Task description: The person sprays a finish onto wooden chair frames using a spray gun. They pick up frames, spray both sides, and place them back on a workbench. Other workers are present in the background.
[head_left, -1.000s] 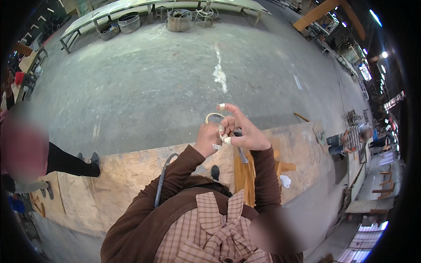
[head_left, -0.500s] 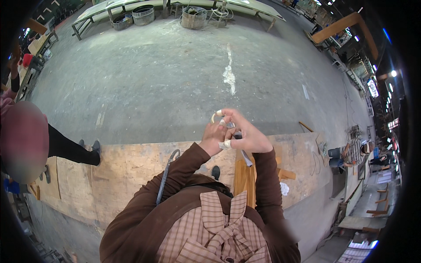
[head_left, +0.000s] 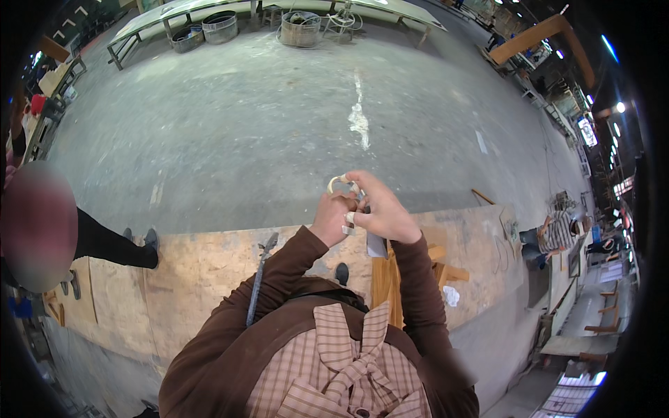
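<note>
My left hand [head_left: 330, 219] and my right hand [head_left: 380, 210] meet in front of me, fingers bent and overlapping. White tape [head_left: 350, 217] wraps several fingertips, and a pale curved band [head_left: 332, 185] shows at the tip of my right forefinger. Both hands are closed; what lies between them is too small and hidden to make out. Just below my right palm hangs a grey sheet [head_left: 377, 245], its upper part covered by the hand. A long grey strip [head_left: 258, 285] runs along my left forearm.
Below lies a plywood sheet [head_left: 202, 258] with brown wooden pieces [head_left: 387, 285] and a crumpled white scrap [head_left: 451, 296]. One person [head_left: 111, 237] stands at left, another [head_left: 550, 237] at right. Metal tubs [head_left: 220, 28] stand by a long table [head_left: 167, 15] at the back.
Both hands have shifted slightly left and stay together. The grey sheet has moved left with them and shows broader. The upper end of the grey strip looks different beside my left forearm.
</note>
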The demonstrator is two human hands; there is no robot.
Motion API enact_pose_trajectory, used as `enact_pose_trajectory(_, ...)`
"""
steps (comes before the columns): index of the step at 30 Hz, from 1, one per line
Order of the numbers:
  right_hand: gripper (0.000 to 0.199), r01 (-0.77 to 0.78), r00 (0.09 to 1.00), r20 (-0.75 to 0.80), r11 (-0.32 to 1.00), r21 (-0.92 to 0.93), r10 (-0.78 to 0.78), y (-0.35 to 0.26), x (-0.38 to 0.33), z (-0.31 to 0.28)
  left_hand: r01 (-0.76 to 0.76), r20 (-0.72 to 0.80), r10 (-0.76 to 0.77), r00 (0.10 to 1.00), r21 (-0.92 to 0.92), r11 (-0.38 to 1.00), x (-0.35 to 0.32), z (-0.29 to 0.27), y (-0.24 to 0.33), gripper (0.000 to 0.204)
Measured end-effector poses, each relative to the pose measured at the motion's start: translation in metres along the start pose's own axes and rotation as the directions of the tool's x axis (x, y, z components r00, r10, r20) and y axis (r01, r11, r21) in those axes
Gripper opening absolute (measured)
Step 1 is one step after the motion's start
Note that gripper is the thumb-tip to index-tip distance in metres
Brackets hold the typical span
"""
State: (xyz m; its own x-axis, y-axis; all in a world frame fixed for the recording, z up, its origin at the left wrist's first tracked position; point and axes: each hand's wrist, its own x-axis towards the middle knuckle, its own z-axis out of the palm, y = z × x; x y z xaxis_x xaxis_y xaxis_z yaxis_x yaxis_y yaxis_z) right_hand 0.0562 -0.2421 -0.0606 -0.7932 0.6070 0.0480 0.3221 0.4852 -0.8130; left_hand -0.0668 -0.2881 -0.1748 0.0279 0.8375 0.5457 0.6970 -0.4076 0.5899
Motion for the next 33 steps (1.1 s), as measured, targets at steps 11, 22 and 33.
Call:
enact_pose_trajectory(11, 0.041, -0.190, 0.898, -0.351, 0.953, 0.236, 0.266, 0.038, -0.023, -0.024, 0.445, 0.289, -0.340, 0.895, -0.535, 0.718, 0.009, -0.014, 0.020, 0.015)
enact_pose_trajectory(22, 0.048, 0.064, 0.779, -0.586, 0.958, -0.278, -0.223, 0.049, -0.032, 0.007, 0.360, 0.214, -0.294, 0.932, -0.658, 0.661, 0.012, -0.010, 0.026, 0.022)
enact_pose_trajectory(33, 0.037, 0.007, 0.806, -0.551, 0.934, -0.357, -0.216, 0.049, -0.017, 0.007, 0.196, 0.011, -0.217, 0.976, -0.480, 0.855, 0.027, -0.013, 0.026, 0.020)
